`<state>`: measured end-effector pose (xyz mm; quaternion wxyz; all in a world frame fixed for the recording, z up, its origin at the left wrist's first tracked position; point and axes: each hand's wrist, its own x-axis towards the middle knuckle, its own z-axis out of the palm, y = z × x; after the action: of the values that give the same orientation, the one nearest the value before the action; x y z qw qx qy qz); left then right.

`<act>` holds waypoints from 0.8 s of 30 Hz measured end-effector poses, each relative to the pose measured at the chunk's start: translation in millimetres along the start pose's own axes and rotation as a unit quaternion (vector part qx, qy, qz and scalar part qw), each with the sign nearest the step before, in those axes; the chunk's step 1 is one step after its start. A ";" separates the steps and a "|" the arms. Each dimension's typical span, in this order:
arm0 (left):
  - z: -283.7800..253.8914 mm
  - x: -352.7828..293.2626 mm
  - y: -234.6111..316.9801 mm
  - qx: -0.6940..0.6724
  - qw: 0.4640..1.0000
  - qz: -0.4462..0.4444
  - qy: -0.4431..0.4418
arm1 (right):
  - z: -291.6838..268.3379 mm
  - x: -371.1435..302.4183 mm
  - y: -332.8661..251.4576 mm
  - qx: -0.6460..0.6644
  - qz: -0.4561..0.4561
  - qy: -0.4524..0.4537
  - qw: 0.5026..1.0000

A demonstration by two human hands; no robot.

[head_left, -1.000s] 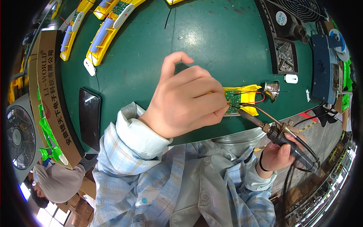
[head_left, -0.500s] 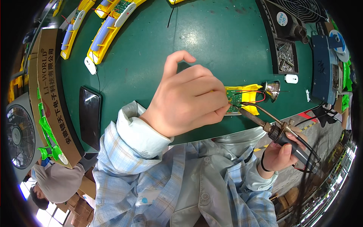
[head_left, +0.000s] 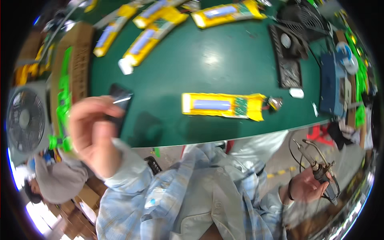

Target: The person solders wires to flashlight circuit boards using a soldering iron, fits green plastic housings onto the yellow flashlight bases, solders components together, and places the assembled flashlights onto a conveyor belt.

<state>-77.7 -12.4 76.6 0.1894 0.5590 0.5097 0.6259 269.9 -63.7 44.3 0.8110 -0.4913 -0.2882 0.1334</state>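
Observation:
My left hand is raised at the table's left front, blurred, with fingers loosely curled and apart from the thumb; nothing shows in it. It partly covers a dark phone. Off the front edge at the right, my right hand grips a soldering iron with a curved metal tube beside its tip, pointing up and left. On the green table lies a yellow housing with a blue cylindrical battery and a green circuit board. A silvery reflector is at its right end. Neither hand touches it.
Several similar yellow housings lie along the back. At the right are a black tray, a small white piece and a blue box-shaped device. A carton and a grey fan stand left. Another person is lower left.
My left hand has left the yellow housing and swung left to the phone. The soldering iron has moved away from the circuit board, down and right. The view has shifted too.

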 end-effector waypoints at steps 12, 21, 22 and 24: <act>-7.6 -31.5 45.7 -0.107 0.981 0.038 -0.155 | -22.3 1.4 2.3 0.239 0.045 -0.337 0.910; -10.0 -33.7 53.6 -0.132 0.981 0.092 -0.108 | -7.2 -10.6 -16.6 0.045 -0.026 -0.189 0.981; -10.0 -35.5 53.8 -0.134 0.982 0.097 -0.095 | -6.1 -11.2 -11.7 0.067 -0.013 -0.197 0.978; -6.3 -36.9 54.7 -0.154 0.981 0.085 -0.079 | 1.8 -14.0 -12.7 0.092 0.010 -0.214 0.973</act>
<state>-53.9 -67.3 105.2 0.2586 0.6126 0.3412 0.6644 256.8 -75.5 51.3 0.7710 -0.3778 -0.4362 0.2695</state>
